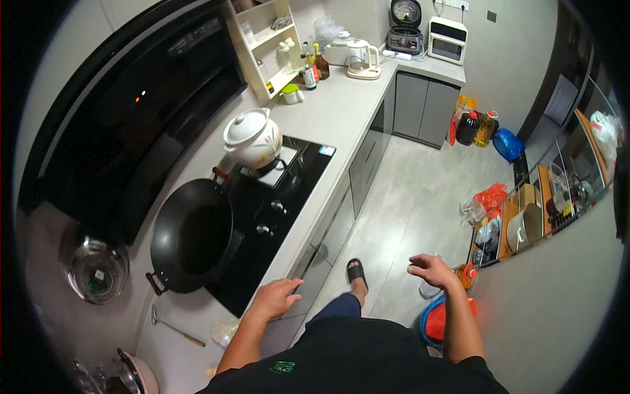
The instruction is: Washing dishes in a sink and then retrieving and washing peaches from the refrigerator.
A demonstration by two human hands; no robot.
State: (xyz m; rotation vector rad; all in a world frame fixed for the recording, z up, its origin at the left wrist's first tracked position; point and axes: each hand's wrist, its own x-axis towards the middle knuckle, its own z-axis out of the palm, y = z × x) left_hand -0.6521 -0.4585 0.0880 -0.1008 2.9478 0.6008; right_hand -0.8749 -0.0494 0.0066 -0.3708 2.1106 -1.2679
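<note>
My left hand (276,298) hangs empty in the air by the front edge of the countertop, thumb apart from the fingers. Over the floor to the right, my right hand (431,271) is raised with nothing in it, fingers slightly bent. Left of my left hand, a black wok (193,235) with two wooden handles rests on the near side of a black glass gas hob (251,221). A lidded white ceramic pot (253,140) with a painted flower pattern stands on the far burner. A ladle (178,331) with a wooden handle lies on the counter nearer to me.
Sauce bottles (315,69), a glass kettle (363,61), an open rice cooker (405,34) and a white oven (447,40) line the far counter. On the right stands a loaded shelf rack (544,202). Oil bottles (485,129) and a blue bag (508,145) sit on the floor.
</note>
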